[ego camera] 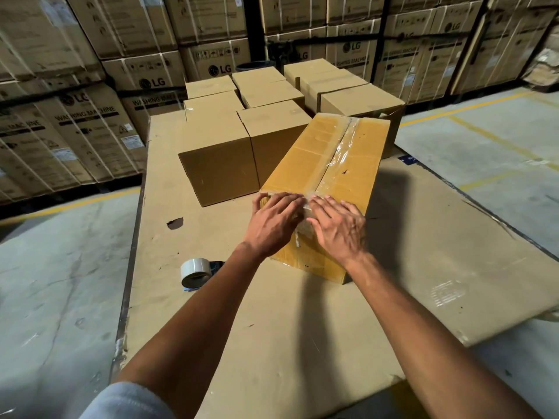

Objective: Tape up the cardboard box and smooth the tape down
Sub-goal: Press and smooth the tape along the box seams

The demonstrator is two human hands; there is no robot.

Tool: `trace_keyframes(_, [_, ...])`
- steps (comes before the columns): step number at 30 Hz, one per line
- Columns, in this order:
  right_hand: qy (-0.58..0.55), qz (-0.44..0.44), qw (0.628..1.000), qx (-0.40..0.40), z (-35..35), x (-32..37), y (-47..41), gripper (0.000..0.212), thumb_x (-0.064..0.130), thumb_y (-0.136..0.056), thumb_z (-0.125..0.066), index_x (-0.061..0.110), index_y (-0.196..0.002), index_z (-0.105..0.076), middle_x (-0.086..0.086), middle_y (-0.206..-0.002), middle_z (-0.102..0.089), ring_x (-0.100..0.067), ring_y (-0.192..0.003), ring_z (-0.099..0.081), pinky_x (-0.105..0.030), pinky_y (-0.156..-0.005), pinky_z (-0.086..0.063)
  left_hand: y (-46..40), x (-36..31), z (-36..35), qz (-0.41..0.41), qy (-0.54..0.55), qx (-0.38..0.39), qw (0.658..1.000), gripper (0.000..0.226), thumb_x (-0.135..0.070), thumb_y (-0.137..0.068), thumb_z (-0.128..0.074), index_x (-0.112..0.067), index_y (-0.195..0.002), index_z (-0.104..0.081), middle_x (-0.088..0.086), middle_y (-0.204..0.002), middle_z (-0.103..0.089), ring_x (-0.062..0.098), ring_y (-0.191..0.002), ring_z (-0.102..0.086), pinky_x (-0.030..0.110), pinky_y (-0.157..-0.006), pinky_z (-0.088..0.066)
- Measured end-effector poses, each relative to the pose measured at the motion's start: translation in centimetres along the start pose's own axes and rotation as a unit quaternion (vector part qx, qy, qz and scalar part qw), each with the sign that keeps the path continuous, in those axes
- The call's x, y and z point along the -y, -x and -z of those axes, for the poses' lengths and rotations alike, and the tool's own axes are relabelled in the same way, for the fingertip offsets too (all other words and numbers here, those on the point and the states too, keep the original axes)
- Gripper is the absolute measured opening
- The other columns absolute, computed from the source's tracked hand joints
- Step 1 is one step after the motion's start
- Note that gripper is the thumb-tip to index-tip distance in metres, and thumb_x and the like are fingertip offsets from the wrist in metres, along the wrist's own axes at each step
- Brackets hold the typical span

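Our left hand [273, 225] and right hand [338, 228] press flat, gripping nothing, on the box's [305, 164] near end; the tape [341, 155] already covers the seam, smoothing remains.

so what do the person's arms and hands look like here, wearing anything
Both hands are bare: no gloves, rings, watch or wristbands show on the left hand or the right hand. Both forearms are uncovered from the wrist back. The only clothing in view is a light grey-blue sleeve, soft-looking fabric, on the left upper arm at the bottom edge. The right arm leaves the frame with no sleeve showing.
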State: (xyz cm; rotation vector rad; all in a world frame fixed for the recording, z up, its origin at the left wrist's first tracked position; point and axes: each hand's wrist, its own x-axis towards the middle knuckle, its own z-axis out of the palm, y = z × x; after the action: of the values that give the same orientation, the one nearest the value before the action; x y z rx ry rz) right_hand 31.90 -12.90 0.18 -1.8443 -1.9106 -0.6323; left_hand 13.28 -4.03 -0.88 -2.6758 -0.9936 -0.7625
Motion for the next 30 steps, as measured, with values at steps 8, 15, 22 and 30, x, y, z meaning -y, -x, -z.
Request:
trace_keyframes(8, [0.066, -0.049, 0.988, 0.129, 1.5, 1.3, -1.7, 0.064, 0.054, -0.104, -0.048, 0.022, -0.160, -0.041, 0.003, -0.169, -0.036, -0.016, -0.151, -0.043, -0.043, -0.101, -0.038, -2.7, 1.2, 1.1, -0.040, -0.048, 0.095, 0.994, 0.069, -0.066, -0.103, -0.040, -0.035, -0.165, -0.039, -0.012, -0.168, -0.047, 0.028, -0.128, -0.043, 0.053, -0.098, -0.032])
trace_keyframes(15, [-0.042, -0.060, 0.996, 0.050, 1.3, 1.3, -0.8, 0.053, 0.034, -0.089, -0.082, 0.018, -0.138, -0.068, 0.000, -0.139, -0.069, -0.018, -0.132, -0.065, -0.045, -0.114, -0.047, -1.0, 0.6, 0.6, -0.016, 0.017, 0.011, 1.000, 0.048, -0.041, -0.106, -0.067, -0.032, -0.152, -0.060, -0.011, -0.154, -0.063, 0.023, -0.133, -0.057, 0.048, -0.094, -0.031])
trace_keyframes(22, [-0.076, -0.056, 0.994, 0.049, 1.3, 1.1, -0.6, 0.054, 0.026, -0.081, -0.090, 0.012, -0.130, -0.072, -0.009, -0.130, -0.075, -0.025, -0.124, -0.070, -0.043, -0.109, -0.053, -0.4, 0.3, 0.4, -0.020, 0.037, 0.004, 0.999, 0.044, -0.038, -0.108, -0.056, -0.024, -0.148, -0.062, -0.003, -0.150, -0.067, 0.022, -0.139, -0.057, 0.053, -0.098, -0.036])
trace_keyframes(30, [0.028, -0.061, 0.981, 0.180, 1.1, 2.2, -3.2, 0.075, 0.033, -0.105, -0.055, 0.007, -0.166, -0.020, -0.012, -0.173, -0.023, -0.028, -0.162, -0.019, -0.047, -0.132, -0.014, -3.2, -0.2, 1.5, -0.014, 0.004, 0.149, 0.989, 0.078, -0.048, -0.099, -0.063, -0.024, -0.168, -0.035, -0.003, -0.174, -0.039, 0.020, -0.160, -0.036, 0.069, -0.127, -0.009])
